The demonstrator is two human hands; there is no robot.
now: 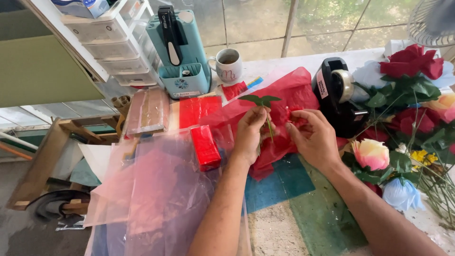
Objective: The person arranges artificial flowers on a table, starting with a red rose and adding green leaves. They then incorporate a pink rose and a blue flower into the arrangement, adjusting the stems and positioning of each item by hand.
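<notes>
My left hand (250,132) pinches a thin green artificial stem (269,127) topped with green leaves (259,99), holding it upright above a sheet of red tissue paper (289,95). My right hand (313,135) is beside it, its fingertips closed on a small piece of red material (288,115) close to the stem. Both hands hover over the crumpled red sheet in the middle of the table.
A small red wrapped block (204,147) and clear plastic sheets (156,189) lie to the left. A black tape dispenser (336,92) and a pile of artificial flowers (407,118) are on the right. A teal machine (180,52), a mug (228,64) and plastic drawers (113,42) stand behind.
</notes>
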